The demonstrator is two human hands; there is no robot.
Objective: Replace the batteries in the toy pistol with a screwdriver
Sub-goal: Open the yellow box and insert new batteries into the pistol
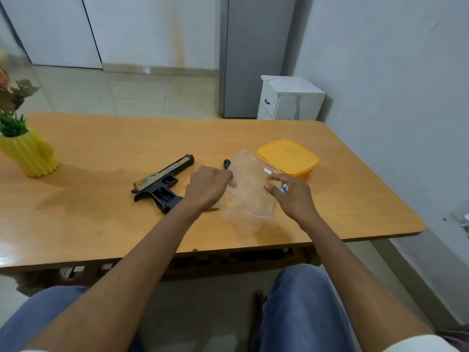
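Observation:
A black and gold toy pistol (162,182) lies on its side on the wooden table (101,224), barrel pointing away to the right. Just right of it my left hand (206,188) grips the left rim of a clear plastic container (250,196), which is tilted. My right hand (291,195) is at the container's right rim and holds a small blue and white object, likely a battery (284,188), between its fingers. A black screwdriver handle (226,163) peeks out behind my left hand; the rest of it is hidden.
An orange lid (288,157) lies beyond the container. A yellow ribbed plant pot (30,154) stands at the table's left edge. A white cabinet (289,100) stands on the floor beyond the table, and a wall runs along the right.

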